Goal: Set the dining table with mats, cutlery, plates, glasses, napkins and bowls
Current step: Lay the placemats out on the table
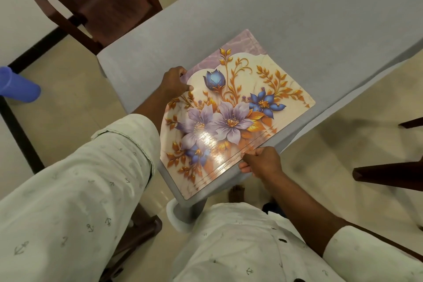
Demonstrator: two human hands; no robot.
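A stack of glossy floral place mats (pixel 231 112) lies on the near corner of the grey table (pixel 297 18). The top mat curves upward on its left side. My left hand (pixel 175 81) pinches the mats' far left edge, thumb on top. At the near edge, my right hand (pixel 258 162) grips the fanned stack, where several mat edges show. Both forearms reach in from below in pale printed sleeves.
Dark wooden chairs (pixel 98 0) stand beyond the table's left end, and chair parts (pixel 389 173) show at the right. A blue cylindrical object (pixel 19 87) sits at the left edge. The floor is cream tile. A bare foot (pixel 237 192) shows under the table corner.
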